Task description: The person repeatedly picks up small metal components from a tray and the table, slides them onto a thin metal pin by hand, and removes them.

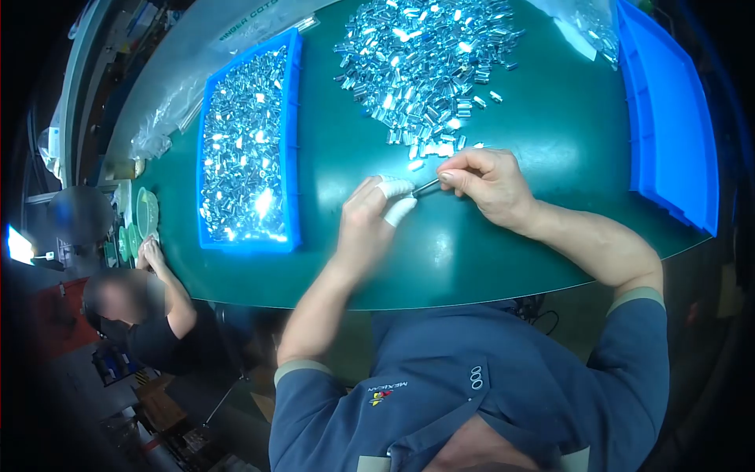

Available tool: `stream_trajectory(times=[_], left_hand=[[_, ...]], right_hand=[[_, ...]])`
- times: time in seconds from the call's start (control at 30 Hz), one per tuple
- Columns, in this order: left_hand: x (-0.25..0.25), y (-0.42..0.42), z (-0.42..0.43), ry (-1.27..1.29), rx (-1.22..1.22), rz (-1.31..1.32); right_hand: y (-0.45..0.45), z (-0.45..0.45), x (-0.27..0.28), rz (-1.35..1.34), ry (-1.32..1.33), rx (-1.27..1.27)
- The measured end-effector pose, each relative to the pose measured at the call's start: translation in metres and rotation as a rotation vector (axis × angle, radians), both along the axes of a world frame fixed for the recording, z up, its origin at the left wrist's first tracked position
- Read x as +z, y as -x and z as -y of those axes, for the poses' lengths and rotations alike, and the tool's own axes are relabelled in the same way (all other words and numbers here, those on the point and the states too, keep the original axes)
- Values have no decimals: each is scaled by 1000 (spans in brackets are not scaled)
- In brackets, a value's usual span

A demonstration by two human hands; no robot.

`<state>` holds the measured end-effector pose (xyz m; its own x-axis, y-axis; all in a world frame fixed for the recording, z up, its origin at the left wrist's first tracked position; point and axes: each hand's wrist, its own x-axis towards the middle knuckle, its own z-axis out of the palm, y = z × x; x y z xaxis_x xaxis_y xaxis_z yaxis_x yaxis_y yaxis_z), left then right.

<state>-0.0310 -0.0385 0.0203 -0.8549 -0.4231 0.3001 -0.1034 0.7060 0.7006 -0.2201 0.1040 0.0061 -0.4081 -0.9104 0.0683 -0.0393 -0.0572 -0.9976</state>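
Note:
My left hand (368,212) wears white finger coverings on its thumb and a finger, and pinches one end of a thin, dark metal rod (427,187). The rod's other end is between the thumb and fingers of my right hand (495,187). Whether a small part sits at the covered fingertips is too small to tell. Just beyond both hands lies a large pile of small shiny metal pieces (429,63), with a few loose ones at its near edge.
On the green tabletop (338,275), a blue tray (292,157) full of similar metal pieces stands at left. Another blue tray (672,118) is at right. Clear plastic bags (165,118) lie along the far side. Another person (157,315) sits at the far left near green baskets (147,211).

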Motion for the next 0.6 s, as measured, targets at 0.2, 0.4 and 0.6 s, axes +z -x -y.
stream_trajectory(times=[0.2,0.4,0.6], left_hand=[[-2,2,-3,19,0,-23],[-12,3,-3,-6,-69,-125],[-8,3,-3,22,-65,-145]], right_hand=[[1,0,0,-441,13,35],[-6,-2,-2,-754,41,103],[-12,5,5,-524,-84,108]])
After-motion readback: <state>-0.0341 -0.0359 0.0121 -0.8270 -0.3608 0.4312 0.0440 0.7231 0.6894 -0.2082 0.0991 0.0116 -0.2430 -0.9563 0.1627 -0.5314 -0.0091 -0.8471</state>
